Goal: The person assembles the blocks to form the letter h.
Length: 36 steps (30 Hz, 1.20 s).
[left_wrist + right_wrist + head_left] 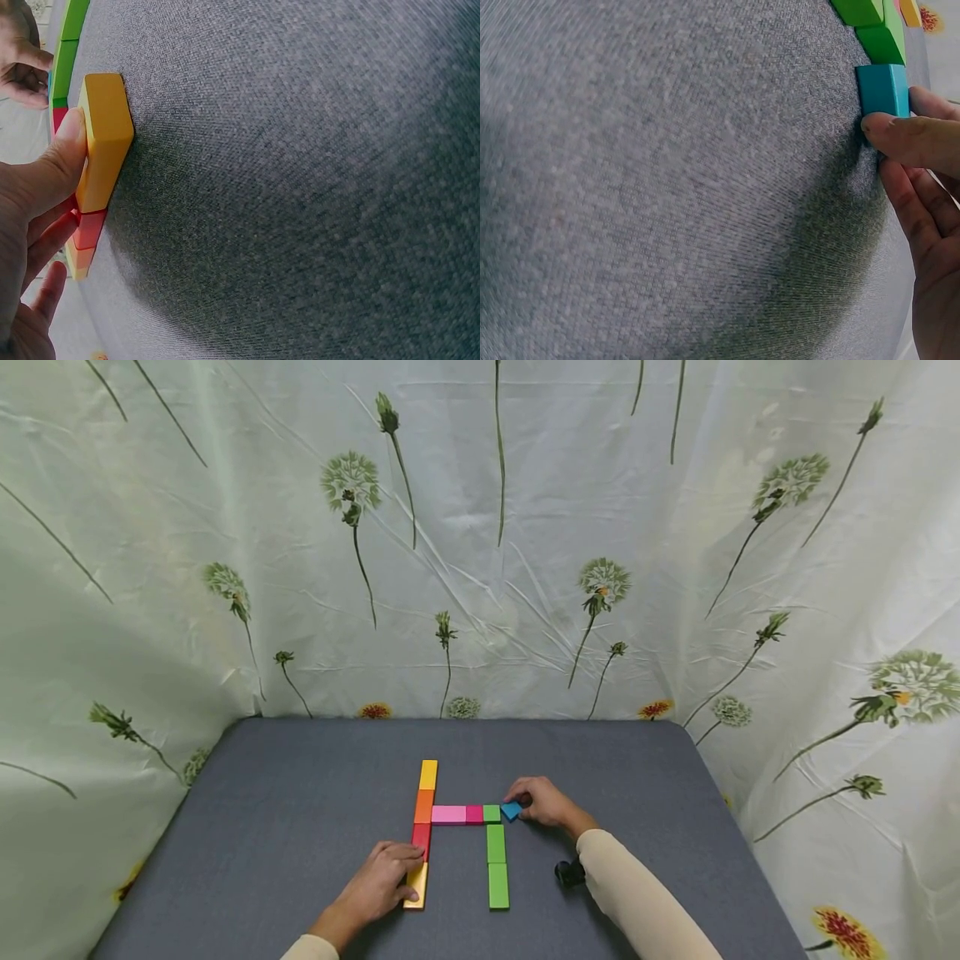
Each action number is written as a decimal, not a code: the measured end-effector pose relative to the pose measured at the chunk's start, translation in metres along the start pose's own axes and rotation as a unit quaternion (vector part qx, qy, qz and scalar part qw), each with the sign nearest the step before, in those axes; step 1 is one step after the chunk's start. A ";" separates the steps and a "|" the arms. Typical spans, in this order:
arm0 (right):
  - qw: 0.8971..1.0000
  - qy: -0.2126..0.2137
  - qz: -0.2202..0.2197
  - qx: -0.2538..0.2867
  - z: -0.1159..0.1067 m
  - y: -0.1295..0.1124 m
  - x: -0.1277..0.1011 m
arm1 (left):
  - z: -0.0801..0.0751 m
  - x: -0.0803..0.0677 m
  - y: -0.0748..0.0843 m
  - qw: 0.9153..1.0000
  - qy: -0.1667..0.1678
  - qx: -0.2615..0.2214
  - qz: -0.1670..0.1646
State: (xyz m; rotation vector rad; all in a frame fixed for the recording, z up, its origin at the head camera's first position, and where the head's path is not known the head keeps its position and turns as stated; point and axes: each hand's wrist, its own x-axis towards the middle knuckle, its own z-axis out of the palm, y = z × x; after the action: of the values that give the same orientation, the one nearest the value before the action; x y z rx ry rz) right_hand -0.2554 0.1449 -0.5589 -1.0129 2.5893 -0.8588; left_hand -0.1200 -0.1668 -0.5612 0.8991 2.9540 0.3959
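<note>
My right hand (551, 806) pinches a small blue block (512, 811) between thumb and fingers. It sits turned at an angle, right at the end of a small green block (491, 813). My left hand (378, 877) rests at the left column of blocks. Its thumb touches the yellow-orange block (109, 112) at the near end, and its fingers reach over the red block (422, 837). Beyond that lie an orange block (424, 806) and a yellow block (428, 774). A pink block (448, 814) and a magenta block (474, 814) bridge from this column to the small green block.
Two long green blocks, a farther green block (496, 843) and a nearer green block (498, 887), run down below the small green one. A black object (567, 873) lies beside my right sleeve (637, 893). A flowered curtain (480, 568) hangs behind the grey table (300, 793).
</note>
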 end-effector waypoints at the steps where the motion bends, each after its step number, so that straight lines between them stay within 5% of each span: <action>1: 1.000 0.001 0.000 0.003 0.000 0.000 0.000 | 0.000 0.000 0.000 1.000 -0.003 0.000 -0.003; 36: 1.000 -0.003 -0.002 0.031 0.002 0.004 0.002 | 0.001 0.000 -0.002 1.000 0.017 0.003 0.011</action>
State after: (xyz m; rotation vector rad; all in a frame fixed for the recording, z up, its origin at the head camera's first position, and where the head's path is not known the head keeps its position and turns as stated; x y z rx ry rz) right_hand -0.2582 0.1447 -0.5631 -1.0023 2.5400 -0.9309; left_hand -0.1211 -0.1686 -0.5624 0.9351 2.9805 0.4080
